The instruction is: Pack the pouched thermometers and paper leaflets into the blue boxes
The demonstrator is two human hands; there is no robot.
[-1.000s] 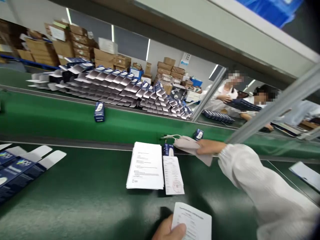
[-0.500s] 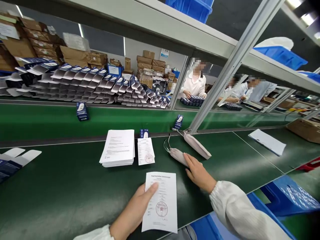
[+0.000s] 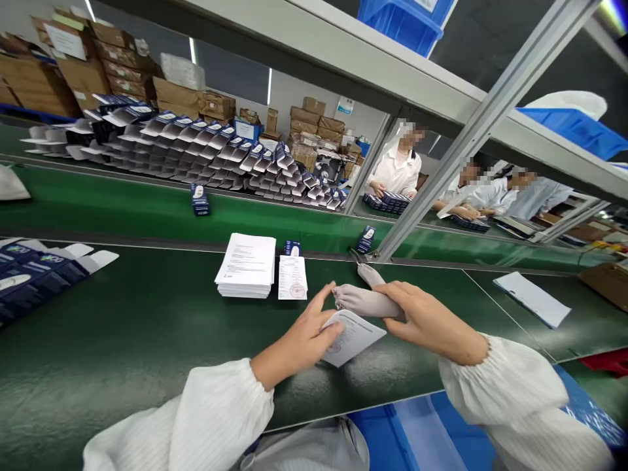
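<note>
White sleeves frame our two hands over the green table [image 3: 122,340]. Our left hand [image 3: 304,333] pinches the slip [image 3: 354,335] with the thumb on top, while its forefinger reaches up to the mouth of the pouch [image 3: 366,302]. Our right hand [image 3: 426,320] is curled round the pouch's other end, holding it level just above the slip.

The slip is bent under our thumb; we judge it could crease or slide off if the grip loosens. The pouch is soft, and its cord end could snag our forefinger. A second pouch [image 3: 370,275] lies just behind, touching or nearly so, and could be dragged along.

Further back sit a paper stack [image 3: 248,265] and a smaller stack of slips [image 3: 292,278], side by side; a careless sweep would scatter them. Beyond, small boxes [image 3: 199,199] stand on the belt [image 3: 122,209], with co-workers [image 3: 400,173] across it.
</note>
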